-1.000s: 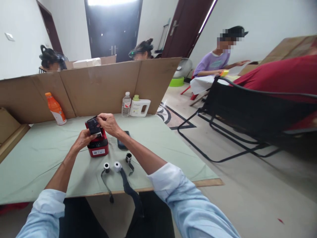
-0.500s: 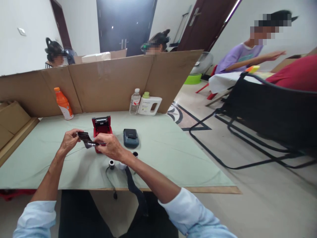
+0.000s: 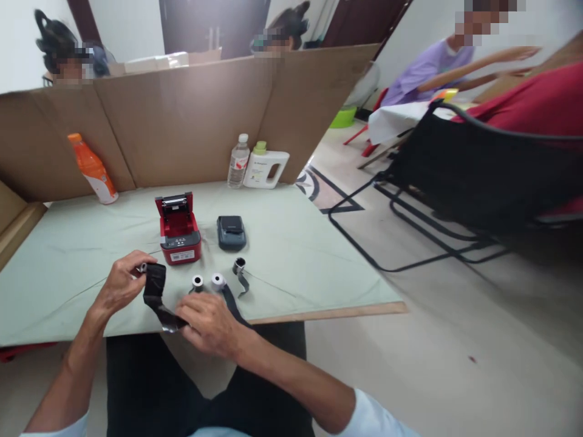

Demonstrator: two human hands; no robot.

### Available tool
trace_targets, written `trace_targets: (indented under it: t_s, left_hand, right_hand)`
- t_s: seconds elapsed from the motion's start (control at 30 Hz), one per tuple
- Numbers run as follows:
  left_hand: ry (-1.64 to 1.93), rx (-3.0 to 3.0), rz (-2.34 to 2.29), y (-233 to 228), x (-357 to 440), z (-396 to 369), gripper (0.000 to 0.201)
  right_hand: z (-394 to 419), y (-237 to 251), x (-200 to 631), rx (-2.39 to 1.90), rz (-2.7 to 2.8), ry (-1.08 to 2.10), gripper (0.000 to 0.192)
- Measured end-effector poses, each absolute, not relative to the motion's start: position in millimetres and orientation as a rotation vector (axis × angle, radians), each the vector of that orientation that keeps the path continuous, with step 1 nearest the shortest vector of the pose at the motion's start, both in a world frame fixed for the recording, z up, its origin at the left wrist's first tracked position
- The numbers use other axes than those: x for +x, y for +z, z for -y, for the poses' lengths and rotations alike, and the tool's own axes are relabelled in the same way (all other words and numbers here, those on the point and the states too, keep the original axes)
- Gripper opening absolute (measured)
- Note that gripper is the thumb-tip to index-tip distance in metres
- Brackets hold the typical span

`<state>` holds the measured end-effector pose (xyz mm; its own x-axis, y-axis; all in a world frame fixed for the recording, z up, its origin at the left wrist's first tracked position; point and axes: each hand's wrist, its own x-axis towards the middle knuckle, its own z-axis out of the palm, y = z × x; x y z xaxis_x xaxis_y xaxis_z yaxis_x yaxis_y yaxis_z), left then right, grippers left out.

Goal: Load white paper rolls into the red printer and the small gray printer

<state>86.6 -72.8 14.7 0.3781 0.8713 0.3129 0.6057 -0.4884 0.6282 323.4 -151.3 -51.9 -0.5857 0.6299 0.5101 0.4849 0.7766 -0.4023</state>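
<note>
Small roll (image 3: 153, 276) of dark, glossy ribbon, partly unwound. Held above the near table edge, core end up at left. Loose strip (image 3: 164, 317) trailing down to the right.

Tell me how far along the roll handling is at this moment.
Done: the red printer stands with its lid open, and a dark roll is out of it. In hand: the left hand holds that roll, while the right hand pinches its loose strip. Left: three small rolls lie untouched on the green cloth; whether the printer bay holds anything cannot be seen.
</note>
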Motion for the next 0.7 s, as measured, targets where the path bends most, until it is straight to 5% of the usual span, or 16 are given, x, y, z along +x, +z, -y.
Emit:
trace_targets:
  t_s: [0.2, 0.33, 0.7]
  left_hand:
    - [0.852, 2.365, -0.953, 27, 168, 82, 0.039]
    - [0.765, 2.463, -0.823, 27, 222, 73, 0.046]
    - [0.510, 2.665, -0.608, 3, 312, 49, 0.039]
  right_hand:
    - [198, -60, 374, -1.007, 2.051, 0.614, 0.032]
    - [200, -36, 432, -1.099, 1.794, 1.014, 0.072]
    - [142, -35, 468, -1.241, 1.358, 0.974, 0.047]
